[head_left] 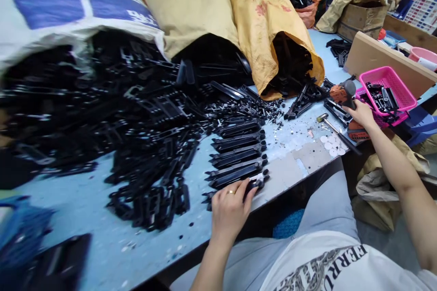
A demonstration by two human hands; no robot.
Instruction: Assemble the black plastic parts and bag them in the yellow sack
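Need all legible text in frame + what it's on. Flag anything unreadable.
"FERRU": white shirt; any further letters are not visible.
"20": orange-and-black base of the power drill; what follows is too small to read.
Unreadable: white lettering on the blue-and-white sack, blurred; red marks on the yellow sack, too indistinct.

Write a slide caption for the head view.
Left grip on a black part at a row's near end, right grip on a drill beside a pink basket.
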